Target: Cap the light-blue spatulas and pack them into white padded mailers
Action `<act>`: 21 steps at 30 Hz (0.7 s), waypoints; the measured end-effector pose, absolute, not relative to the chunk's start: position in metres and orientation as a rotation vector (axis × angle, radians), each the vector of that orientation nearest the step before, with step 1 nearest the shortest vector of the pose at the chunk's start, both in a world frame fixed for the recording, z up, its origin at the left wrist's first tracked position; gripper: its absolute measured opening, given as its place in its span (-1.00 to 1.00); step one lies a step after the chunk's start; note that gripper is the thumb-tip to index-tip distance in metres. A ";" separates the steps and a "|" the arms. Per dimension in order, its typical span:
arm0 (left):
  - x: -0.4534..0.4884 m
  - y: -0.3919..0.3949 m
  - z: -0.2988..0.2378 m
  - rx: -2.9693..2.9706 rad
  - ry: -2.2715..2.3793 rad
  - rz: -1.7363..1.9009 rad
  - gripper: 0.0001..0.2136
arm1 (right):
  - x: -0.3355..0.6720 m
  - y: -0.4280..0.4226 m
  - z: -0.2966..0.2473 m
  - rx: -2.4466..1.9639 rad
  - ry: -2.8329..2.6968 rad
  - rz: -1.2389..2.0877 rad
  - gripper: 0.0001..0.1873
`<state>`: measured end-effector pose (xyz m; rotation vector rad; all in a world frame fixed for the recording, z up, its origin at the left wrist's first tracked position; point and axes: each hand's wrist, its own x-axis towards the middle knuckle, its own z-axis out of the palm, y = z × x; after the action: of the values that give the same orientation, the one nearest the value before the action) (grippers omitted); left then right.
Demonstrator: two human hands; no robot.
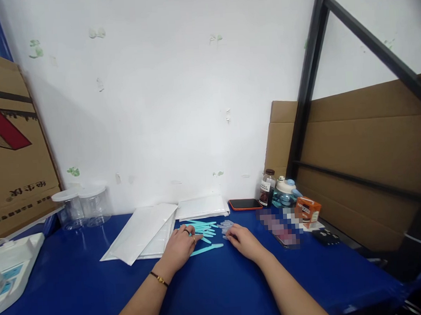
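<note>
A loose pile of slim turquoise sticks [209, 225], shaped like eyebrow razors, lies in the middle of the blue table [217, 288]. One separate turquoise stick [206, 250] lies nearer to me. My left hand [183, 243] rests over the left side of the pile, its fingers extended and touching the sticks. To the right is a small heap of clear plastic caps [226, 225]. My right hand [245, 240] is at the heap's right edge with curled fingers drawn together; what is between the fingertips is hidden.
White envelopes [143, 229] lie on the left, and a flat white pack [202, 207] is behind the sticks. A phone [245, 204], a dark bottle [266, 188], a blue-lidded jug [285, 194] and an orange box [307, 210] stand right. Clear jars [95, 208] and a power strip [21, 261] are left.
</note>
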<state>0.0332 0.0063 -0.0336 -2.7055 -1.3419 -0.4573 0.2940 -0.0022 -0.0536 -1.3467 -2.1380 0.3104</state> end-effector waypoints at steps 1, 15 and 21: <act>0.034 0.005 -0.033 -2.705 -1.336 -0.457 -0.68 | 0.294 -0.002 -0.054 -1.347 -2.139 0.307 -0.83; 0.033 0.018 -0.024 -2.761 -1.276 -0.358 -0.80 | 0.290 0.000 -0.055 -1.283 -2.100 0.404 -0.84; 0.033 0.022 -0.027 -2.795 -1.342 -0.412 -0.84 | 0.282 -0.001 -0.054 -1.220 -2.136 0.479 -0.86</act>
<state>0.0334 0.0223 -0.0272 -2.7945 -1.3421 -0.4120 0.2825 -0.0010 -0.0536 -1.2200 -2.1365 0.4788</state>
